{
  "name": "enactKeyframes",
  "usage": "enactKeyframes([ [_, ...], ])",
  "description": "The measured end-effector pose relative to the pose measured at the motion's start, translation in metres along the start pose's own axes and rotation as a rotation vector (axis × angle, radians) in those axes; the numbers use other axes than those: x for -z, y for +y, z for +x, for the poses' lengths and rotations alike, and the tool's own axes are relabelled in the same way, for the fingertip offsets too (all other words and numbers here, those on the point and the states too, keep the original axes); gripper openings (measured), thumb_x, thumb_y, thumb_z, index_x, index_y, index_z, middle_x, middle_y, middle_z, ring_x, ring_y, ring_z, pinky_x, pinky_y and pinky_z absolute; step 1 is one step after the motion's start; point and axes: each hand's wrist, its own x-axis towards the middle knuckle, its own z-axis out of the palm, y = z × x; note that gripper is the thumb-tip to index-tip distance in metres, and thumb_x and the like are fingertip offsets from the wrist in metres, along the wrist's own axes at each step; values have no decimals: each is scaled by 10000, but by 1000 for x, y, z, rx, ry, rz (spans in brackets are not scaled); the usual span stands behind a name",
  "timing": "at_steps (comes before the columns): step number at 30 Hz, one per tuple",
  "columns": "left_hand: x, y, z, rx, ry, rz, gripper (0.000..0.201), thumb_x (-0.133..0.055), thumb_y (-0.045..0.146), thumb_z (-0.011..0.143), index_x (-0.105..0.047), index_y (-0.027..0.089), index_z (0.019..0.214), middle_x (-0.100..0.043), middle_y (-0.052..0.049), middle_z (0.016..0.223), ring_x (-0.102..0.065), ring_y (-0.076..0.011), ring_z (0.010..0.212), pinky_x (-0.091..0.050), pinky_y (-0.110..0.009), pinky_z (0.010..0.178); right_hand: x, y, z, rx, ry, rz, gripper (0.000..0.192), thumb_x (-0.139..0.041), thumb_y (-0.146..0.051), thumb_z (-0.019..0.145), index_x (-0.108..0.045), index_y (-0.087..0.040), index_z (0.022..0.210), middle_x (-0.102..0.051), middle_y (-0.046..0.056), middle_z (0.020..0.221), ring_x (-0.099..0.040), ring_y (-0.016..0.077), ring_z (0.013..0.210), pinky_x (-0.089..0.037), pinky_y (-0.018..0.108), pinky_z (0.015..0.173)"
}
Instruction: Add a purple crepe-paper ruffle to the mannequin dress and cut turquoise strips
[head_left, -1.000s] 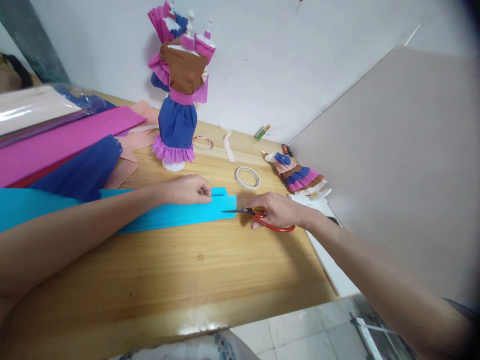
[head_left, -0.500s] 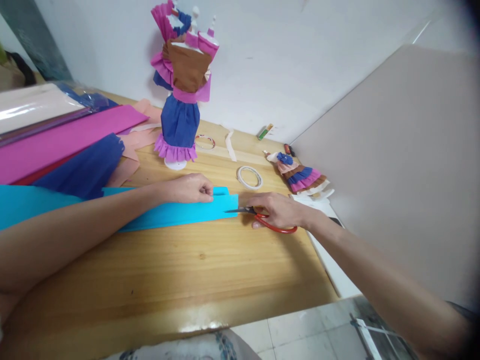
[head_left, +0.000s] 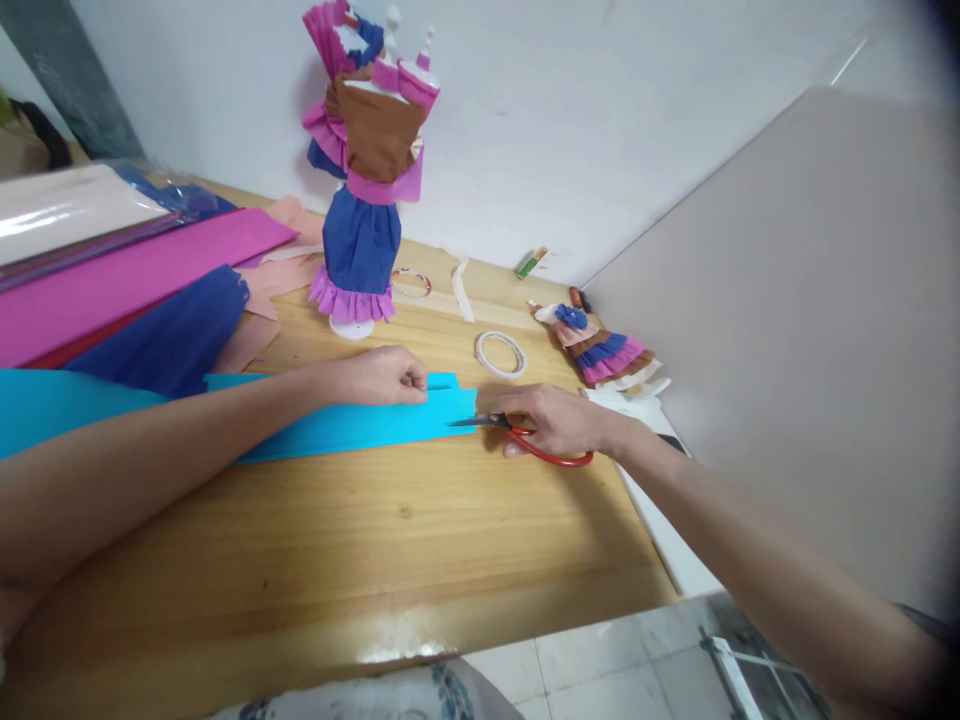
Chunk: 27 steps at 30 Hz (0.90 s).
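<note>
A long, folded strip of bright blue crepe paper (head_left: 360, 428) lies across the wooden table. My left hand (head_left: 390, 376) rests on its upper edge, fingers curled and closed on the paper beside a narrow slit. In my right hand (head_left: 551, 415) is a pair of scissors (head_left: 540, 448) with red handles and dark blades. The blades lie over the right end of the strip, tips pointing left toward my left hand, and look closed together. Part of the handles is hidden by my right fingers.
A dress form (head_left: 361, 245) in brown, blue and pink paper stands behind. A white tape roll (head_left: 501, 355) lies beyond my hands, a small layered paper dress (head_left: 600, 345) to the right. Pink crepe paper (head_left: 150, 270) and other sheets are stacked left. The table's front edge is near me.
</note>
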Motion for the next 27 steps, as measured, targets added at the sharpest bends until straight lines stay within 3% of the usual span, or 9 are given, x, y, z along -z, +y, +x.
enactKeyframes([
  [9, -1, -3, 1, -5, 10, 0, 180, -578, 309, 735, -673, 158, 763, -583, 31, 647, -474, -95, 572, -333, -218, 542, 1, 2, 2, -23, -16, 17, 351, -752, -369, 771, -698, -204, 1076, -726, 71, 1040, -674, 248, 899, -475, 313, 755],
  [15, -1, -4, 2, -13, 10, -2, 172, -573, 301, 741, -671, 160, 756, -578, 30, 644, -485, -99, 581, -340, -218, 540, 3, 2, 2, -16, -36, 42, 401, -739, -393, 779, -683, -228, 1141, -707, 69, 1145, -662, 263, 995, -480, 334, 821],
  [22, -2, -5, 2, -21, 13, -12, 170, -581, 309, 738, -668, 163, 750, -583, 30, 646, -480, -99, 575, -337, -219, 533, 3, 1, 4, -32, -44, 11, 368, -741, -414, 771, -705, -191, 1062, -719, 72, 969, -656, 235, 829, -462, 310, 711],
  [27, -1, -4, 1, -3, 10, -6, 171, -581, 310, 740, -671, 166, 761, -585, 33, 649, -482, -96, 576, -336, -216, 533, 2, 3, 3, -30, -32, 3, 367, -736, -423, 772, -712, -214, 1073, -730, 72, 1010, -668, 244, 870, -465, 308, 730],
])
